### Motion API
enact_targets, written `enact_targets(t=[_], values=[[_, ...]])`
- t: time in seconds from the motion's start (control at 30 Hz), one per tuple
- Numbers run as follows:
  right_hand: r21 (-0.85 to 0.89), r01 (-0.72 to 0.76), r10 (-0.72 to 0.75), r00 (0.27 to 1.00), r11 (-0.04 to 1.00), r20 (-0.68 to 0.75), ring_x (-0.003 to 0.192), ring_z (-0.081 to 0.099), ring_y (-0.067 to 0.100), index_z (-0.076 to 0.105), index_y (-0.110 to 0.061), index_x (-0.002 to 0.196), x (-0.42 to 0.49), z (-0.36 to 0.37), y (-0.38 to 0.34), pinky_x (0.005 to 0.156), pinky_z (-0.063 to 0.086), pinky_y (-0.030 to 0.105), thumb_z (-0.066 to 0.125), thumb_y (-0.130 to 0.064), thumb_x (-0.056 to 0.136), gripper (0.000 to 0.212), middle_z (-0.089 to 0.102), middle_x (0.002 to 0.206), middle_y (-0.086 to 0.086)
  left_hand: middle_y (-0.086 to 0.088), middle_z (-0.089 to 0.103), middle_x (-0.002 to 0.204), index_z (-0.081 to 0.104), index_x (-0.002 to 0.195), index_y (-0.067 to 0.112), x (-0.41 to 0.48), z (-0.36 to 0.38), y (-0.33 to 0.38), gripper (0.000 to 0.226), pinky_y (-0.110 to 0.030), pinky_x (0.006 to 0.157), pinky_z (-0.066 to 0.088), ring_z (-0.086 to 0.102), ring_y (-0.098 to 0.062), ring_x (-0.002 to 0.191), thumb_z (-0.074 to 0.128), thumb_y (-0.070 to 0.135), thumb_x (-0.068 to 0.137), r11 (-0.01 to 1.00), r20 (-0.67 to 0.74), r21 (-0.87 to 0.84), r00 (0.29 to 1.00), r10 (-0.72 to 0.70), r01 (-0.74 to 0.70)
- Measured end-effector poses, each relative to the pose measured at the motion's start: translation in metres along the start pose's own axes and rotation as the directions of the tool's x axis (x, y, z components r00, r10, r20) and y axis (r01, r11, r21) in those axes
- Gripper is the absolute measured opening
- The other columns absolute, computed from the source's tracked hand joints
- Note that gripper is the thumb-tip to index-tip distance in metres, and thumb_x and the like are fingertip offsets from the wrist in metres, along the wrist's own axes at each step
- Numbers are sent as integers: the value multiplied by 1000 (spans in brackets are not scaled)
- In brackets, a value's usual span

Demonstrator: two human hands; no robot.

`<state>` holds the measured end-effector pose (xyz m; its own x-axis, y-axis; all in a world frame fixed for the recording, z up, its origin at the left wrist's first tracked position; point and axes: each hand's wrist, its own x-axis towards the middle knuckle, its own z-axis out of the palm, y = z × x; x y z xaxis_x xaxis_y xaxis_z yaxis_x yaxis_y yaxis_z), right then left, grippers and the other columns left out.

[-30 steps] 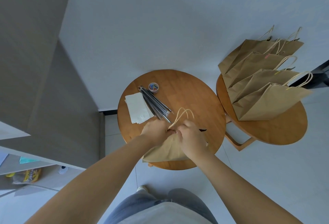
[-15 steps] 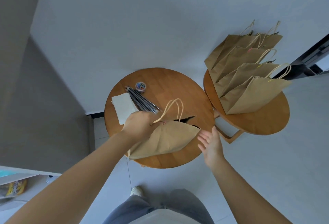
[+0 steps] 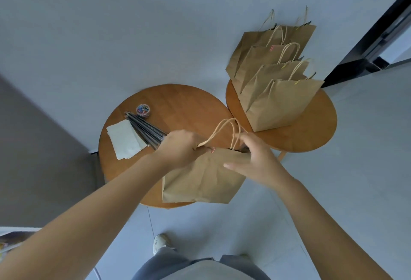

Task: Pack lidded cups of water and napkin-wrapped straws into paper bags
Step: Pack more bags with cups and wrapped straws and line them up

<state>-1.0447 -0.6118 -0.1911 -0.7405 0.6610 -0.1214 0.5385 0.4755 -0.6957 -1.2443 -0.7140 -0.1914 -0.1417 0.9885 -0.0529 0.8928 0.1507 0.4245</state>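
Note:
A brown paper bag (image 3: 200,177) with twisted rope handles stands at the near edge of the left round wooden table (image 3: 178,106). My left hand (image 3: 180,146) grips the bag's top edge at the left, by a pink clip. At the right side of the top edge my right hand (image 3: 253,157) holds the bag, fingers reaching over the rim and thumb lying on the bag's front. A bundle of dark wrapped straws (image 3: 144,129) and a stack of white napkins (image 3: 124,140) lie left of my hands. No cups are in view.
Several clipped paper bags (image 3: 275,99) stand in a row on the right round table (image 3: 311,133). A small clear tub of coloured paper clips (image 3: 142,109) sits behind the straws. A white wall rises behind both tables; a dark door frame (image 3: 375,35) stands at right.
My right hand, open and off the bag half a second ago, has come back and taken hold of its top right edge. The bag has shifted right toward the table's near edge.

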Motion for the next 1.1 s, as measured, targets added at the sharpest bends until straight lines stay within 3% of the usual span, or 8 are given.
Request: enact_targets(t=[0.2,0.3,0.4,0.47,0.53,0.77,0.93,1.1], values=[[-434,92,-108,994,896,-12,57,38,18,28,-16,57,-20,-77,48,49,22,27,60,-28,90,48,36,56,-1,8,68,82,71,100,22,39,18,84,32,-32,73,44,61,-18,74,62,48,84,967,-236,-37,942,238,-253],[-363,64,-98,992,929,-75,49,30,11,24,-18,54,-36,-121,75,49,20,27,64,-23,87,52,31,51,-4,3,54,132,47,136,21,42,26,101,79,-33,103,33,47,-14,122,59,64,71,970,-432,-200,901,41,-140],[-258,6,-39,992,966,-123,48,27,12,24,-17,53,-48,-161,96,49,19,28,66,-20,85,54,28,49,-3,5,34,151,28,147,27,38,60,115,86,-33,111,23,30,-11,137,43,74,76,466,-102,-863,837,-538,194],[-251,3,-37,990,968,-134,47,28,14,24,-16,53,-52,-181,105,48,20,28,66,-20,85,53,28,48,-3,3,32,153,29,148,24,49,96,129,85,-42,116,16,28,-17,141,23,77,82,95,267,-919,779,-567,384],[-278,21,-63,987,960,-145,46,28,12,24,-16,53,-52,-197,115,47,20,26,65,-20,86,53,28,48,-3,8,45,144,47,138,32,65,120,148,88,-44,115,22,38,-19,136,18,87,75,25,370,-905,817,-442,424],[-421,-34,-48,982,907,-182,51,31,16,35,-11,57,-34,-265,173,51,23,30,65,-20,86,42,32,51,-3,-1,63,117,63,118,22,138,102,212,91,-21,91,40,57,-16,105,46,88,58,340,198,-906,963,-185,251],[-345,-123,60,981,930,-186,53,30,16,28,-16,55,-11,-307,216,52,21,31,64,-20,86,47,31,53,-1,26,36,130,43,122,34,209,86,247,71,-14,104,27,29,8,127,84,25,65,864,-278,-488,960,-20,-123],[-244,-236,193,963,941,-187,53,36,13,38,-16,56,21,-355,246,53,26,28,63,-20,86,39,38,54,-2,7,56,93,25,143,28,303,82,271,87,-14,80,44,56,-7,89,77,10,76,822,-267,-559,962,-50,-112]])
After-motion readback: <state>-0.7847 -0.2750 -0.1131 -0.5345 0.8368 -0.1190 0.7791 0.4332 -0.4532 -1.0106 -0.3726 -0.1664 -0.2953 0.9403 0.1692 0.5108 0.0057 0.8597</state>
